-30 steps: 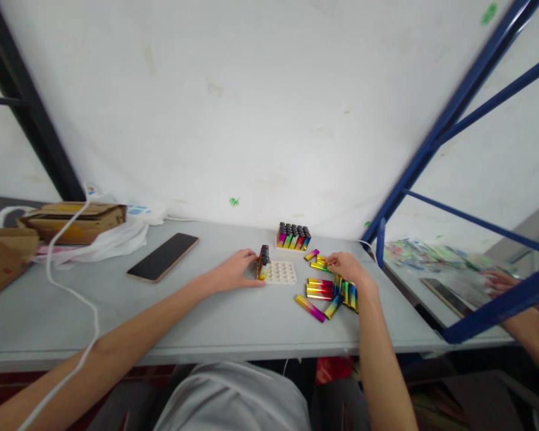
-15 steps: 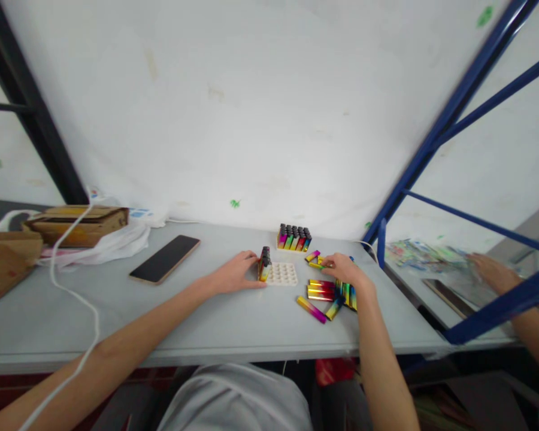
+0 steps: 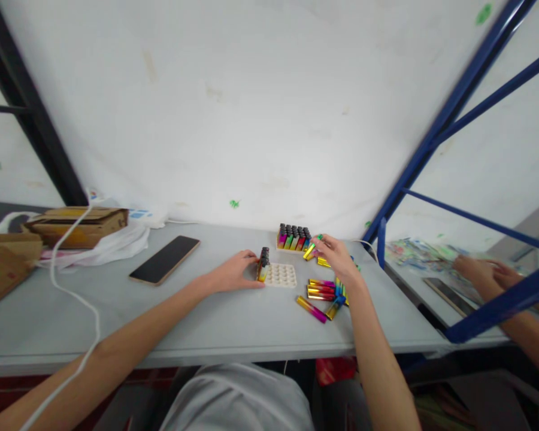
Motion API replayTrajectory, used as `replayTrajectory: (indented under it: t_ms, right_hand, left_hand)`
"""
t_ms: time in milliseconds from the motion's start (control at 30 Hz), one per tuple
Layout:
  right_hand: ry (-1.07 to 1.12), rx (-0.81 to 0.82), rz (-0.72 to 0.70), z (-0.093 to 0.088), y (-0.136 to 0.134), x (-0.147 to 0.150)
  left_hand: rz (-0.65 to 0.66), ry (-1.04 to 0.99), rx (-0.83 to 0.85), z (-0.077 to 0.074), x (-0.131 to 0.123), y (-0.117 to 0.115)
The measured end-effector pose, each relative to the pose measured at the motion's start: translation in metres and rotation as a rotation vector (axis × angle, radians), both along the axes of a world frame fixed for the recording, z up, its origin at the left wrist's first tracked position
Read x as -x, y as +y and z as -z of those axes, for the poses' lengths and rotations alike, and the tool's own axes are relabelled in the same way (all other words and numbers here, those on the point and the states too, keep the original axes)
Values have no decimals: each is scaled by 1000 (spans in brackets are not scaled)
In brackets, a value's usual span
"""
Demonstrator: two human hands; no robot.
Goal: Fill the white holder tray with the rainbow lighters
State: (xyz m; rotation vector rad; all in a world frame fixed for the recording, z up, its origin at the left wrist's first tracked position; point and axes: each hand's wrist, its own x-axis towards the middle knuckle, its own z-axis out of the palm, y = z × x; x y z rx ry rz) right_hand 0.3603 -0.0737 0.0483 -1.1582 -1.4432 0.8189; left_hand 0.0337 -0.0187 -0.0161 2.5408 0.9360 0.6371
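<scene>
A smartphone (image 3: 165, 260) lies on the left half of the gray tabletop (image 3: 193, 329). Right of it, the left hand (image 3: 236, 273) has thumb and fingers parted around the left end of a white tray (image 3: 284, 275), near the tabletop's middle; a row of black-topped tubes (image 3: 263, 266) stands there, the other holes bare. Behind, toward the back edge, is a packed block of tubes (image 3: 293, 237). Next, a slanted yellow-green tube (image 3: 311, 249) is pinched by its upper end in the right hand (image 3: 339, 258), its lower end pointing front-left. From those fingertips, the bare holes lie left and nearer the front edge; the left hand is closer to them. Loose metallic tubes (image 3: 321, 290) lie below the right hand.
</scene>
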Motion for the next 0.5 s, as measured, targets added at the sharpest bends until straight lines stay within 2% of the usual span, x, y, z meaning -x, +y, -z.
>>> replayTrajectory:
  t_ms: [200, 300, 400, 500]
  right_hand:
    - [255, 48, -268, -6, -11, 43]
    - [343, 54, -345, -3, -14, 64]
    - [413, 106, -367, 3, -12, 83]
    - [393, 190, -303, 9, -10, 93]
  left_hand:
    - [43, 39, 27, -9, 11, -1]
    - [52, 52, 26, -13, 12, -4]
    - [56, 70, 27, -14, 11, -5]
    - [54, 70, 17, -13, 11, -5]
